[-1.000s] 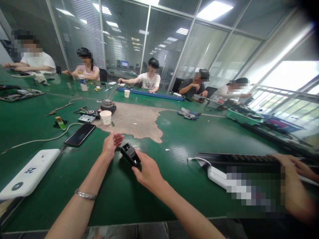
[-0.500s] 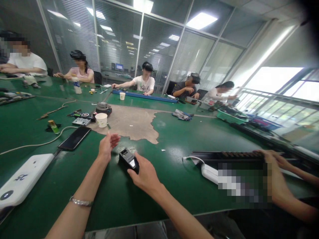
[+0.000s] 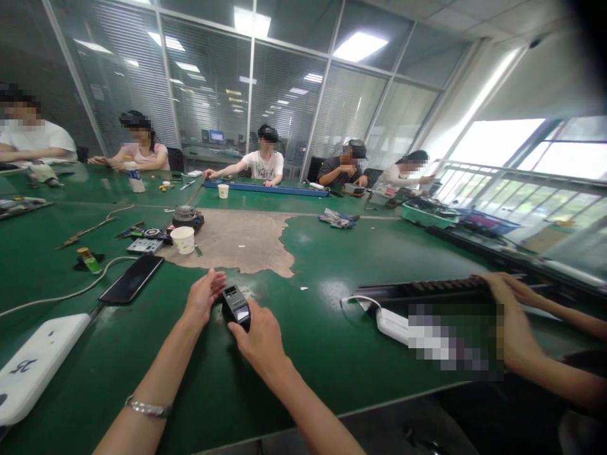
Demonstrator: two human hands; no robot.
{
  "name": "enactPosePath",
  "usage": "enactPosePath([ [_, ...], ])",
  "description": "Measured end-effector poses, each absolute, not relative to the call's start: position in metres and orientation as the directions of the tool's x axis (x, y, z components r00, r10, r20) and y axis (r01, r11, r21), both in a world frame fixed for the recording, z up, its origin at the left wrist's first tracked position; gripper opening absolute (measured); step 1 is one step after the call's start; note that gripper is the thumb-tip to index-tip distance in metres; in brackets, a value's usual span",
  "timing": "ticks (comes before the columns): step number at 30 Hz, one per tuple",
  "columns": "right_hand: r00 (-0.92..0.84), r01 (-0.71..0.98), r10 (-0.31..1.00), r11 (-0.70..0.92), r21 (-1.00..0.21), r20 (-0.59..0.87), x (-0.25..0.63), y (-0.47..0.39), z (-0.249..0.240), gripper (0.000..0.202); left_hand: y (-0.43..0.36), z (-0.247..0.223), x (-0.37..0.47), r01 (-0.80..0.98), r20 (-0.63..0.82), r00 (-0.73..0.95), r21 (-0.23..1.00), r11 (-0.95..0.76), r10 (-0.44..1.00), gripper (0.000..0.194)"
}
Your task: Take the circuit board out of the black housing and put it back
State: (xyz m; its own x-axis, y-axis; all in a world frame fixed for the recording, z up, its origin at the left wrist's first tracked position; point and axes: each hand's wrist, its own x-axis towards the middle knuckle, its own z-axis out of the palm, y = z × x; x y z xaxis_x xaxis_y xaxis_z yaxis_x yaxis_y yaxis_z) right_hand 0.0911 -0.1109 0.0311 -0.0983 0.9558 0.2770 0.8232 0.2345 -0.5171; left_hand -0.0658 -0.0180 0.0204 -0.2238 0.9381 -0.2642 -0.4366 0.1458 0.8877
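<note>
We view a shared workroom, part workshop and part office, where people (image 3: 265,165) sit along a long, green-surfaced table (image 3: 341,259). We recognise the workshop by the silver, rectangular metal component (image 3: 145,246) and the loaded mint-green plastic crate (image 3: 427,217), and the office by the metal-framed glass partition (image 3: 208,95), its pale slatted blinds (image 3: 130,69) and the blue-screened computer monitor (image 3: 217,136) beyond.

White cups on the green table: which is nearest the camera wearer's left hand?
The nearer cup, just in front of the dark round device. The farther cup stands well back from the left hand, by the long blue bar.
</note>
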Motion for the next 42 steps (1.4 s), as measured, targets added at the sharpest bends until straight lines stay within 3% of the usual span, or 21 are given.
enactPosePath([
  [9,-0.014,0.836,0.956,0.172,-0.521,0.293,0.077,-0.113,0.028,0.039,-0.03,0.012,-0.042,-0.443,-0.15,-0.381,0.896,-0.038,0.912,0.039],
  [17,0.006,0.717,0.919,0.27,-0.643,0.393,0.106,-0.104,0.057,0.033,-0.028,0.001,-0.038,-0.408,-0.055,-0.413,0.903,-0.131,0.909,0.048],
  [21,0.034,0.738,0.916,0.247,-0.628,0.4,0.142,-0.093,0.052,0.036,-0.027,0.005,-0.038,-0.411,-0.053,-0.398,0.903,-0.126,0.916,0.052],
  [24,0.038,0.783,0.931,0.199,-0.59,0.364,0.163,-0.087,0.039,0.037,-0.032,0.016,-0.048,-0.266,-0.051,-0.23,0.964,-0.012,0.972,0.055],
  [26,0.039,0.797,0.94,0.175,-0.578,0.338,0.17,-0.086,0.03,0.039,-0.039,0.024,-0.06,0.004,0.034,-0.027,0.999,-0.034,0.999,0.06],
  [28,0.03,0.802,0.947,0.168,-0.573,0.319,0.174,-0.087,0.023,0.043,-0.046,0.028,-0.072,0.273,0.038,0.183,0.958,-0.088,0.982,0.085],
  [30,0.015,0.805,0.947,0.179,-0.566,0.321,0.176,-0.088,0.016,0.051,-0.052,0.028,-0.081,0.407,0.014,0.294,0.903,-0.139,0.956,0.102],
  [35,-0.03,0.793,0.925,0.252,-0.555,0.378,0.18,-0.085,0.005,0.087,-0.055,0.019,-0.089,0.541,0.005,0.378,0.811,-0.225,0.926,0.122],
  [42,-0.081,0.81,0.954,0.232,-0.539,0.29,0.172,-0.072,0.01,0.08,-0.052,0.018,-0.075,0.542,0.044,0.377,0.799,-0.259,0.925,0.122],
])
